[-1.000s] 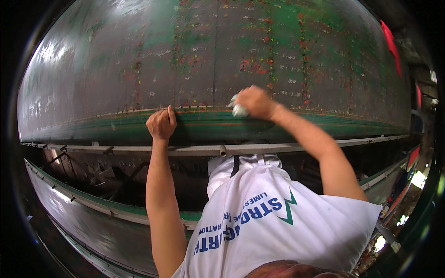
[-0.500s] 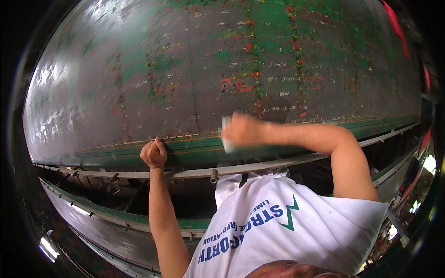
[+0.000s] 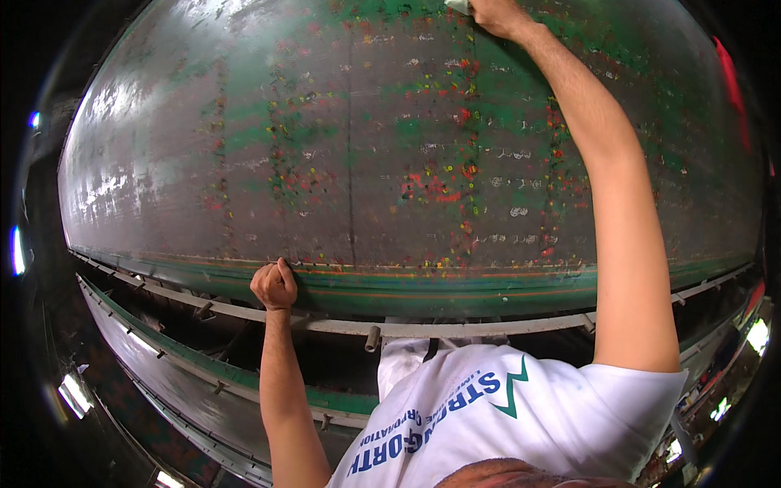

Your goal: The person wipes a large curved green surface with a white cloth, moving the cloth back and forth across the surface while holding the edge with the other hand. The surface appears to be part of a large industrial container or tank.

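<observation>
A long printing table (image 3: 390, 106) with a dark green and grey top spreads in front of me, marked with rows of red and yellow specks and white scrawls. At the top of the view, my right hand (image 3: 498, 16) is closed round a pale cloth (image 3: 457, 6), which is partly cut off by the frame's edge. That arm stretches far across the tabletop. My left hand (image 3: 275, 283) rests as a fist on the green near edge of the table, thumb up, with nothing visible in it.
A pale metal rail (image 3: 455, 328) with a short peg (image 3: 373, 339) runs along the table's near side, close to my body. Behind me on the left lies another long table (image 3: 154, 358). Red fabric (image 3: 730, 89) hangs at the far right.
My right hand has swept from the near edge to the far part of the tabletop with the pale cloth. My left fist has stayed at the edge, while the view has shifted slightly.
</observation>
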Demonstrator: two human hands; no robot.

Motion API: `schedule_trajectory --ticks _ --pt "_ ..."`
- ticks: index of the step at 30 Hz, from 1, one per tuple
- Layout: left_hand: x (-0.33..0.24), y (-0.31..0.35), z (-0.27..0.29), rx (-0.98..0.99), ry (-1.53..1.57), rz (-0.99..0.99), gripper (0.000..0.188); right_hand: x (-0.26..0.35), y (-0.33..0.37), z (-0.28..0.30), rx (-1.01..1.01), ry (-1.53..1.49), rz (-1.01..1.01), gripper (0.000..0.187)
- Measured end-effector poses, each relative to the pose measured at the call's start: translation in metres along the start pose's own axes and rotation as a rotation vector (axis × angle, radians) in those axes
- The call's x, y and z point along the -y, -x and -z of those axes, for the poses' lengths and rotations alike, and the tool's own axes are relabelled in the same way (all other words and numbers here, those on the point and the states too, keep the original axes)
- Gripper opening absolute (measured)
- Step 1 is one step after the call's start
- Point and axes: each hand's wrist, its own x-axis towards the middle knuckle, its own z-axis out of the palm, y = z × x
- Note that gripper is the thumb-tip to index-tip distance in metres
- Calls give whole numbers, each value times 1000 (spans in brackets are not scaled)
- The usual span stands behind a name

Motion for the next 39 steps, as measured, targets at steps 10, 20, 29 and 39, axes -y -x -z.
schedule_trajectory --ticks 10,20,29,39 --pt "-1 -4 1 15 43 15 43 297 203 74 536 -527 1126 11" --pt "5 -1 0 29 41 3 41 -46 -39 -4 -72 -67 -474 17" --pt "7 2 0 -16 60 -4 41 271 107 -8 171 -4 146 15" --pt "7 -1 5 -43 124 -23 38 20 47 15 -298 83 -300 27"
